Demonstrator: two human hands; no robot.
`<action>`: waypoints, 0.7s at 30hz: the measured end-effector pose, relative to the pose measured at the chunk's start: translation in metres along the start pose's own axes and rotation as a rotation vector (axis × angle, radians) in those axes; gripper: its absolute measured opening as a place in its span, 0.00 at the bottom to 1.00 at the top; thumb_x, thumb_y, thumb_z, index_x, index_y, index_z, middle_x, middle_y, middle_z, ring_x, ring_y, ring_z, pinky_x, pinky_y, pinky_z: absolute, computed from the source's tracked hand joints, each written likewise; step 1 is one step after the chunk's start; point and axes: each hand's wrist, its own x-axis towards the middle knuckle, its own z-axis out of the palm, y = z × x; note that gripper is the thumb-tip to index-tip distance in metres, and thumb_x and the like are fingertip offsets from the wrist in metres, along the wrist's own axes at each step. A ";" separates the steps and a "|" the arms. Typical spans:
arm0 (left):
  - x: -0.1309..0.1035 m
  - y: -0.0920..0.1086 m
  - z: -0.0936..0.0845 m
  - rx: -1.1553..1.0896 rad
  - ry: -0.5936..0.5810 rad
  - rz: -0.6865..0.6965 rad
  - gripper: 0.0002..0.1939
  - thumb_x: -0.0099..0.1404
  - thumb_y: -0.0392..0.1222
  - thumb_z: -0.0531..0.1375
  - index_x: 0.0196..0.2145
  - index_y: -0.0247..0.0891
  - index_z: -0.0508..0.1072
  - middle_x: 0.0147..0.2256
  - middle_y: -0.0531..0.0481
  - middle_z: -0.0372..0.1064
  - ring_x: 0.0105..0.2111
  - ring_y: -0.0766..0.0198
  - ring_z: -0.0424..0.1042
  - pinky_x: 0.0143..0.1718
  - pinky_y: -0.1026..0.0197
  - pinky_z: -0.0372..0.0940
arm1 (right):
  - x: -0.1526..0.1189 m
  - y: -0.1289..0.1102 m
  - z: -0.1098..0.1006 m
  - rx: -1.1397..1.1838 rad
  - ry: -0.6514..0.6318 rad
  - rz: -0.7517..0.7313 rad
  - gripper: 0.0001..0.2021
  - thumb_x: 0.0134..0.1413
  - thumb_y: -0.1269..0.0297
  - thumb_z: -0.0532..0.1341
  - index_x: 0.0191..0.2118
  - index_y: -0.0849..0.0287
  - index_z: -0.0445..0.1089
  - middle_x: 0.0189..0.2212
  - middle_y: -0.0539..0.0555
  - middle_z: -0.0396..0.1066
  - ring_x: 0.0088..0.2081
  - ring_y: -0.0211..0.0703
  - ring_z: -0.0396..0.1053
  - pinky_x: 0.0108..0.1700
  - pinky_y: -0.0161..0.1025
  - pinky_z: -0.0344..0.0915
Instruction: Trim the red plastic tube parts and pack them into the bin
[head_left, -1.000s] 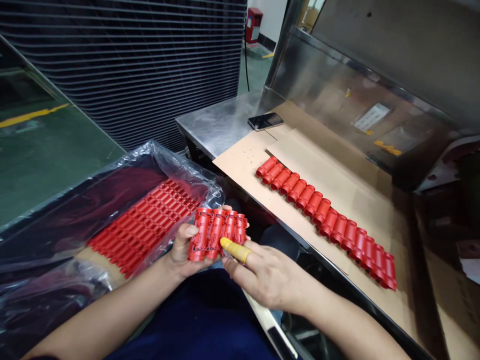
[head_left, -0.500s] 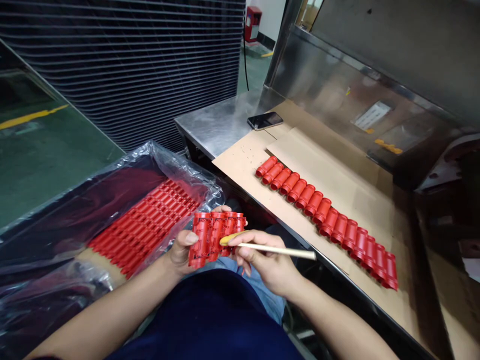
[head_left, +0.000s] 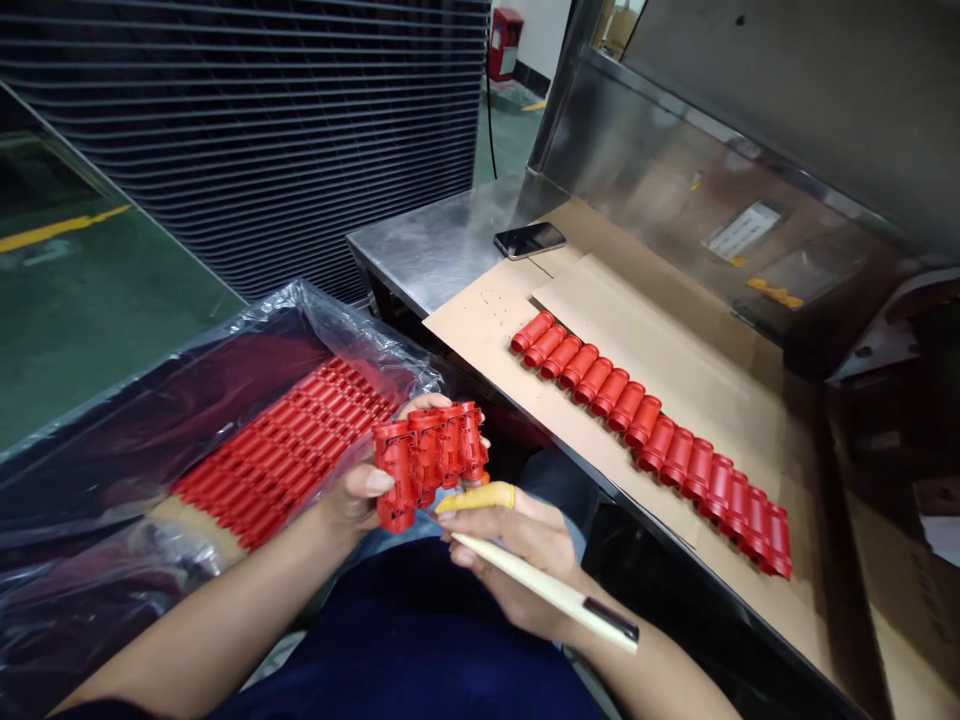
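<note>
My left hand point(head_left: 367, 490) is closed around several red ribbed plastic tube parts point(head_left: 427, 455), held side by side with their cut-out inner faces toward me. Close below them, my right hand point(head_left: 517, 550) grips a thin cream-coloured stick-like tool point(head_left: 544, 585) with a dark band near its rear end. The tool's front tip is hidden by the fingers, so its exact kind does not show. A yellow finger cover point(head_left: 480, 497) sits on the right index finger, near the lower edge of the parts. Whether the finger touches them I cannot tell.
Left of me, a plastic-lined box point(head_left: 247, 345) holds rows of red parts point(head_left: 289, 450). On the cardboard-covered bench point(head_left: 480, 330) lies a diagonal row of red tube parts point(head_left: 630, 405). A phone point(head_left: 529, 240) rests farther back. A metal panel point(head_left: 675, 150) rises behind.
My right hand has moved slightly down and the tool has swung, its rear end now pointing lower. The held red parts have tilted and shifted slightly up and left.
</note>
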 end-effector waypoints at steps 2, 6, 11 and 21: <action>-0.002 0.003 0.002 0.034 -0.008 0.006 0.48 0.53 0.46 0.70 0.70 0.39 0.63 0.62 0.33 0.76 0.57 0.28 0.78 0.58 0.33 0.72 | -0.002 0.002 0.003 -0.038 -0.004 -0.045 0.13 0.72 0.71 0.67 0.59 0.60 0.78 0.48 0.61 0.83 0.48 0.45 0.84 0.52 0.38 0.82; -0.002 0.009 0.011 0.099 -0.016 0.033 0.45 0.53 0.46 0.71 0.68 0.43 0.66 0.63 0.37 0.75 0.64 0.27 0.73 0.61 0.34 0.70 | -0.001 0.002 0.006 -0.073 -0.007 -0.107 0.17 0.71 0.73 0.67 0.61 0.60 0.76 0.51 0.63 0.82 0.50 0.47 0.84 0.54 0.39 0.83; -0.001 0.012 0.014 0.114 0.019 0.040 0.44 0.53 0.44 0.73 0.67 0.46 0.69 0.65 0.35 0.72 0.68 0.26 0.67 0.65 0.29 0.66 | 0.000 0.003 0.007 -0.083 -0.029 -0.119 0.15 0.71 0.74 0.67 0.60 0.63 0.76 0.49 0.64 0.82 0.50 0.46 0.83 0.54 0.39 0.83; -0.004 0.012 0.008 0.093 0.023 0.003 0.56 0.51 0.43 0.74 0.76 0.48 0.59 0.63 0.33 0.74 0.60 0.26 0.77 0.62 0.29 0.68 | 0.000 0.005 0.009 -0.075 -0.022 -0.097 0.14 0.72 0.72 0.67 0.59 0.60 0.76 0.49 0.61 0.82 0.49 0.45 0.83 0.53 0.38 0.83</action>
